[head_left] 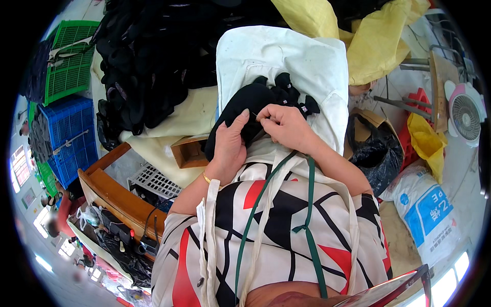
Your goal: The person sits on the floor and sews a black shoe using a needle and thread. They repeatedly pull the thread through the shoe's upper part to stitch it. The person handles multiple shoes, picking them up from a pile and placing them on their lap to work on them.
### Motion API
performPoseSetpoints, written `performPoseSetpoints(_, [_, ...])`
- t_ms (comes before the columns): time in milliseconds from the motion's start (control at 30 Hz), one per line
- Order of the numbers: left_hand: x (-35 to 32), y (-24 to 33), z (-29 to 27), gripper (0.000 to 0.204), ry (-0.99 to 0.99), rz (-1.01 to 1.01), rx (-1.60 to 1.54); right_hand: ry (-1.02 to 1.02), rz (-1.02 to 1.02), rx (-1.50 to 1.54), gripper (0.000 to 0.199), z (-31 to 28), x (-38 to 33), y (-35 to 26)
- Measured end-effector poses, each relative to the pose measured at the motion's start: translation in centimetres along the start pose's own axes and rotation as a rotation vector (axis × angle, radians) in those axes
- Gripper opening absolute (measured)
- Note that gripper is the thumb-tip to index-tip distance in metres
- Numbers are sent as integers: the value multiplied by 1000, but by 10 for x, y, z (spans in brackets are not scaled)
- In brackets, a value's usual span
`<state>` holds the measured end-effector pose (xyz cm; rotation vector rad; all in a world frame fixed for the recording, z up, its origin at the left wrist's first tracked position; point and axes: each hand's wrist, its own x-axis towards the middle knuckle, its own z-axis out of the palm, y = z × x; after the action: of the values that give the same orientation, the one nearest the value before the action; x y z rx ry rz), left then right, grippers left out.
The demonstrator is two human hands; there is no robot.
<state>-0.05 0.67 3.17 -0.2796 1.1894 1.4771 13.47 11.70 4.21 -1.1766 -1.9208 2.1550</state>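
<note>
My left hand (231, 145) is closed on a black cloth piece (241, 106), with its thumb laid along the top. The rounded upper part of the cloth sticks out beyond the fingers. Close beside it, my right hand (289, 125) pinches a thin, needle-like thing between thumb and forefinger at the cloth's edge. Just past the right hand, several black bows (310, 106) with small shiny centres lie on a white cloth (286, 48) spread over my lap. The underside of the black piece is hidden.
A large heap of black cloth pieces (148, 66) fills the far left. Beside my left forearm are a cardboard box (188, 153) and a wooden drawer (120, 197). To the right lie a black plastic bag (376, 153), yellow sacking (381, 46) and a fan (464, 113).
</note>
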Motion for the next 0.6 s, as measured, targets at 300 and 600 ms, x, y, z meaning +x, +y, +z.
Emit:
performPoseSetpoints(300, [-5, -5, 2, 24, -66, 106, 15, 12, -42, 36, 10, 7, 5, 3])
performPoseSetpoints(600, [-2, 4, 1, 25, 33, 27, 14, 112, -275, -204, 10, 16, 1, 22])
